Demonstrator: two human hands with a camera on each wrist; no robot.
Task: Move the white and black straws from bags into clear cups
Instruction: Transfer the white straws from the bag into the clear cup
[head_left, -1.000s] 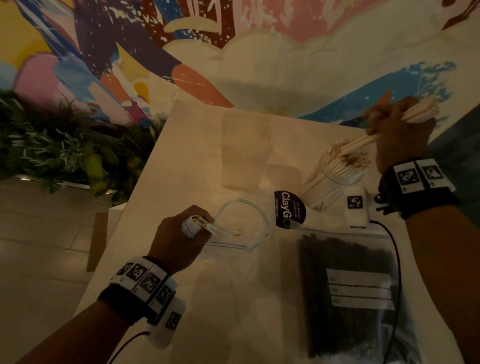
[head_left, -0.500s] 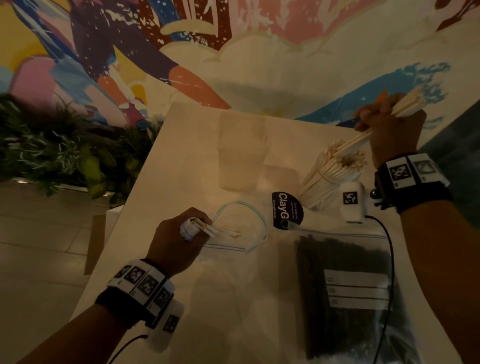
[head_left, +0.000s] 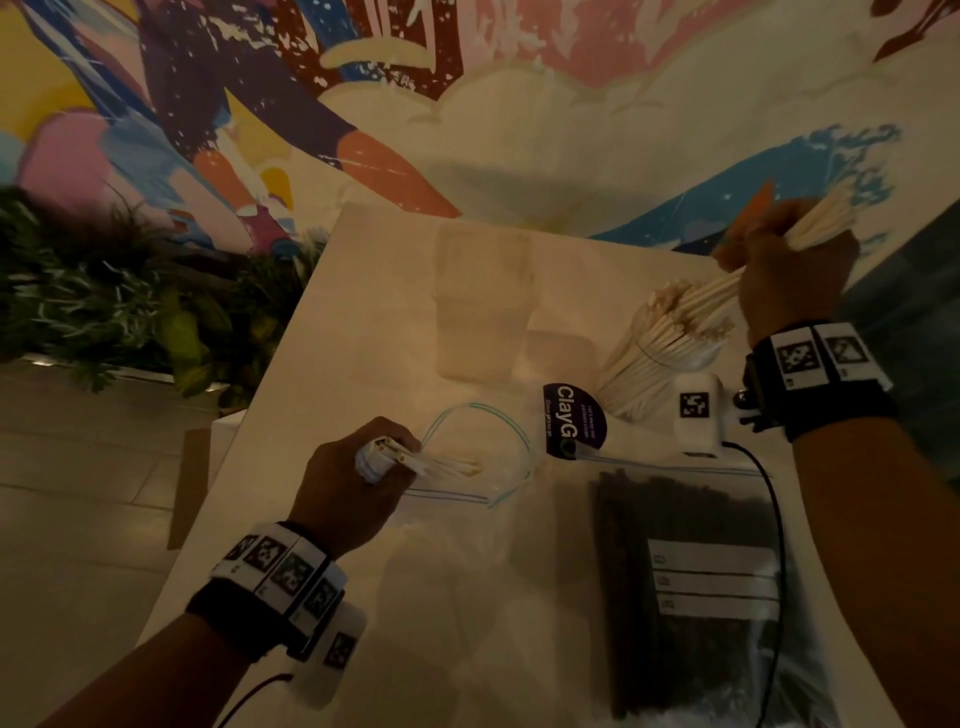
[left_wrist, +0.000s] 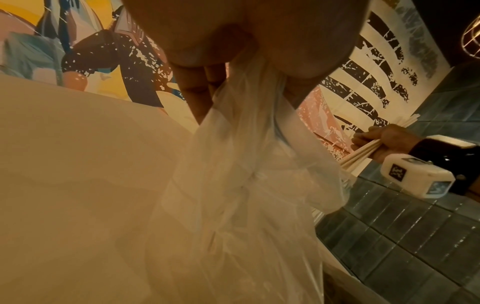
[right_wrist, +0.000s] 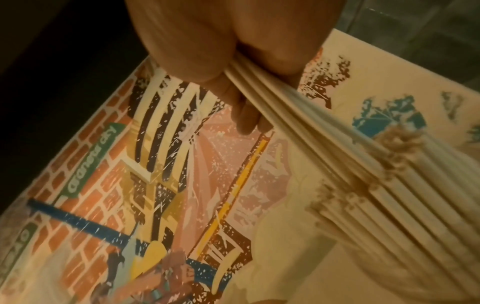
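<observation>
My right hand (head_left: 784, 270) grips a bunch of white straws (head_left: 810, 223) slanting down into a clear cup (head_left: 660, 358) packed with white straws; in the right wrist view the straws (right_wrist: 311, 127) run from my right hand (right_wrist: 233, 61) into that cup (right_wrist: 389, 205). My left hand (head_left: 358, 483) grips the mouth of a nearly empty clear zip bag (head_left: 478, 452) together with a few white straws (head_left: 441, 465). Up close, the left hand (left_wrist: 233, 41) bunches the bag's plastic (left_wrist: 246, 205). A second zip bag (head_left: 685, 587) full of black straws lies at front right. An empty clear cup (head_left: 483, 301) stands behind.
All of this sits on a pale table (head_left: 363, 338) against a painted mural wall (head_left: 467, 104). Plants (head_left: 104, 301) stand past the table's left edge. A dark round sticker (head_left: 574, 421) lies between the bags and the filled cup. A cable (head_left: 769, 493) crosses the black straw bag.
The right hand with its bunch of straws has barely shifted over the filled cup. The left hand keeps its hold on the bag in the same place.
</observation>
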